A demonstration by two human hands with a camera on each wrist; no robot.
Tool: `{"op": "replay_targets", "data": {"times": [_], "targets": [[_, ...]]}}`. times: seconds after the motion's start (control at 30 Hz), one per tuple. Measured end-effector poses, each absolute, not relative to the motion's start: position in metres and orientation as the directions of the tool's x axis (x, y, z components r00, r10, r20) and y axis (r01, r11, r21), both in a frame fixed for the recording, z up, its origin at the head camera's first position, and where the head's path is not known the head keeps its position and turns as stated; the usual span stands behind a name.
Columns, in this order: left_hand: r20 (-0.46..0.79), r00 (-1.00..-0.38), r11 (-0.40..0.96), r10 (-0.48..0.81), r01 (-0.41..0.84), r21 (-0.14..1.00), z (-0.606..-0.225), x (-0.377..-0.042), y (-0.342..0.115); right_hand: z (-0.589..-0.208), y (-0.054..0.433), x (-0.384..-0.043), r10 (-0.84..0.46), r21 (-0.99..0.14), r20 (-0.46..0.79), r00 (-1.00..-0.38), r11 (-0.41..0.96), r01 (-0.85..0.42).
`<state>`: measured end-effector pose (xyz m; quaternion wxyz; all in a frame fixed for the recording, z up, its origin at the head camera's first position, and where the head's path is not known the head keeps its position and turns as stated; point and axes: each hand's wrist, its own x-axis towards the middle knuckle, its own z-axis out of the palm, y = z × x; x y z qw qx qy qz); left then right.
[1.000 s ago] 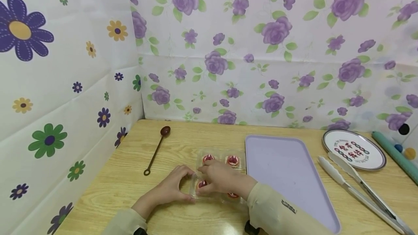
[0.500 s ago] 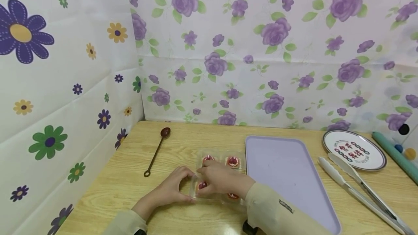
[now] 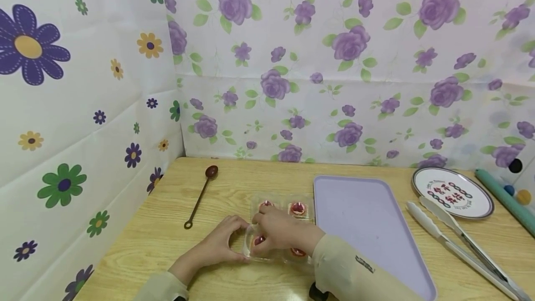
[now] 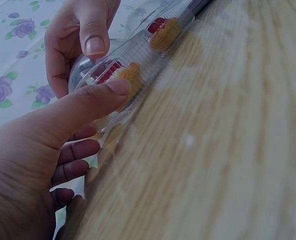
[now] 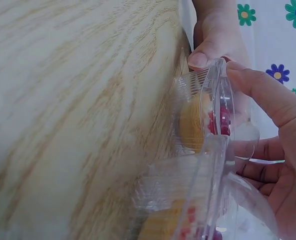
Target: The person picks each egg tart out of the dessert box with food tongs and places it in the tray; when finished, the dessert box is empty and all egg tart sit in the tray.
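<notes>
A clear plastic clamshell box (image 3: pixel 281 202) lies on the table, with several small tarts (image 3: pixel 298 208) topped in red inside its compartments. My left hand (image 3: pixel 219 241) grips the box's left end, thumb at the near side and fingers at the far side. In the left wrist view that thumb lies against the plastic beside a yellow tart shell (image 4: pixel 130 77). Over the front-left compartment, my right hand (image 3: pixel 277 229) curls down onto the lid. Its thumb presses the lid's rim (image 5: pixel 218 70) in the right wrist view, its fingers around the domed lid. Part of the tarts is hidden under it.
Right beside the box lies a lilac tray (image 3: pixel 355 212). Farther right are long tongs (image 3: pixel 464 250), a round plate (image 3: pixel 453 192) with red print and a green roll (image 3: pixel 505 201). A brown long-handled spoon (image 3: pixel 200 199) lies at the left. Patterned cloth walls (image 3: pixel 267 115) stand behind.
The head view has tilted up slightly, so everything sits a little lower. Both hands stay at the box; the right forearm has shifted slightly left.
</notes>
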<state>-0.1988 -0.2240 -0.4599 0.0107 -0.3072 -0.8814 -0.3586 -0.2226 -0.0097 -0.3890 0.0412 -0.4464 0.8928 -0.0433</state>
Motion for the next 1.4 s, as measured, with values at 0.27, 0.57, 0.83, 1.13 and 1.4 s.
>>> {"op": "replay_targets", "data": {"times": [0.27, 0.57, 0.83, 1.13, 1.4], "targets": [[0.247, -0.799, 0.556, 0.548, 0.569, 0.605, -0.458, -0.198, -0.223, -0.391, -0.009, -0.222, -0.799, -0.156, -0.019, -0.602, 0.597, -0.787], [0.243, -0.810, 0.589, 0.534, 0.563, 0.580, -0.456, -0.197, -0.222, -0.388, -0.009, -0.221, -0.819, -0.131, 0.007, -0.574, 0.568, -0.812], [0.195, -0.829, 0.603, 0.524, 0.522, 0.603, -0.458, -0.198, -0.223, -0.384, -0.004, -0.215, -0.773, -0.158, -0.026, -0.634, 0.629, -0.761], [0.172, -0.835, 0.604, 0.522, 0.505, 0.617, -0.457, -0.199, -0.221, -0.376, 0.012, -0.203, -0.773, -0.277, 0.066, -0.631, 0.593, -0.756], [0.141, -0.845, 0.612, 0.515, 0.478, 0.629, -0.457, -0.197, -0.223, -0.370, 0.029, -0.194, -0.736, -0.323, 0.195, -0.649, 0.577, -0.750]]}}
